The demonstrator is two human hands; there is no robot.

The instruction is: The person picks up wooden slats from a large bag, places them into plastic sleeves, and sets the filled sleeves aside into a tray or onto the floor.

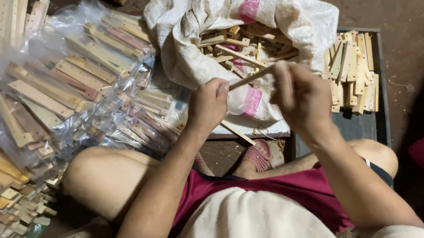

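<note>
**A:** From the head camera, why does everything sit so close around the person?

**B:** It reads as a seated sorting spot. The white woven sack (186, 41) lies open straight ahead, its mouth rolled back so the loose wooden strips (246, 44) inside are within reach. Clear plastic bags of wooden slats (70, 79) are heaped to the left, and a flat stack of short wooden pieces (353, 72) rests on the dark tray (382, 97) to the right.

**B:** Both hands are raised over the sack's near edge, sharing one thin wooden stick (249, 76).

**A:** How are they holding it?

**B:** The left hand (208, 104) is curled shut, thumb and fingers pinching the stick's near end. The right hand (302, 95) is closed around the far end, fingers wrapped over it; that part is motion-blurred, so the exact contact is unclear. The stick runs slanted between them, above the sack.
</note>
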